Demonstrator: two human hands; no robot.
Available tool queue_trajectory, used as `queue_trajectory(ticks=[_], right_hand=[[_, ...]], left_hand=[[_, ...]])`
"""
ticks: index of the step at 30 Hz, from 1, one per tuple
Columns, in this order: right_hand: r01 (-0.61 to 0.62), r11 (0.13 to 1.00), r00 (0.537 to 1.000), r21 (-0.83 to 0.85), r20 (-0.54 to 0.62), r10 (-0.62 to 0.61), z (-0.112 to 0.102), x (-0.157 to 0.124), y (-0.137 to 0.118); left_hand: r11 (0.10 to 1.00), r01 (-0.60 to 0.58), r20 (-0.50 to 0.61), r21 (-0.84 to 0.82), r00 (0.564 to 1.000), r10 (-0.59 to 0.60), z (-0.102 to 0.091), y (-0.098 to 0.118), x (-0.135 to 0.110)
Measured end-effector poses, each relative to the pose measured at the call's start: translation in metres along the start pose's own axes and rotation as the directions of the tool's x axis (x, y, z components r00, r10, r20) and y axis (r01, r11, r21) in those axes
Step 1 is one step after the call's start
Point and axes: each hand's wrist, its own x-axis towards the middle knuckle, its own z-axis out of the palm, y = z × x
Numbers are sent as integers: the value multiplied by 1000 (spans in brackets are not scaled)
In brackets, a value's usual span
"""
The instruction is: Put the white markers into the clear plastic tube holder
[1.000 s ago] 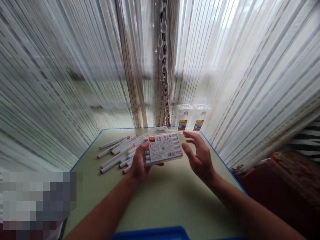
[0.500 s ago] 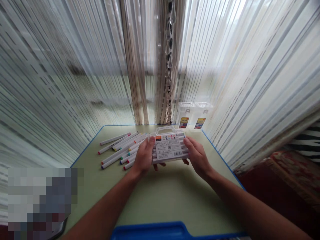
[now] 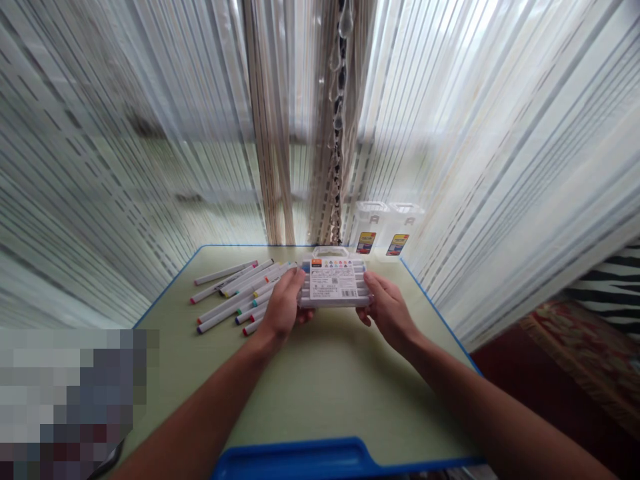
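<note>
A clear plastic marker case (image 3: 334,283) with a white printed label and a handle on its far side is held above the green table (image 3: 320,387). My left hand (image 3: 281,308) grips its left end, fingers wrapped round it. Its right end sits in my right hand (image 3: 387,310), closed the same way. Several loose white markers (image 3: 235,296) with coloured caps lie on the table just left of my left hand.
Two more clear marker cases (image 3: 387,230) stand upright at the table's far right corner against striped curtains. A beaded curtain tie hangs at the back centre. A blue tray edge (image 3: 295,460) shows at the near side. The table has a blue rim.
My right hand, open and apart a second ago, has closed on the case's right end. Both hands now hold the case, a little further from me.
</note>
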Motion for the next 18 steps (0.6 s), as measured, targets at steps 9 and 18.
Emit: queue_trajectory(ticks=[9, 18], right_hand=[[115, 989, 993, -91, 19, -114, -3, 1, -2], [194, 974, 981, -117, 20, -193, -3, 3, -1]], left_hand=[[997, -80, -17, -14, 997, 80, -3, 0, 4], [992, -130, -2, 1, 992, 130, -5, -4, 5]])
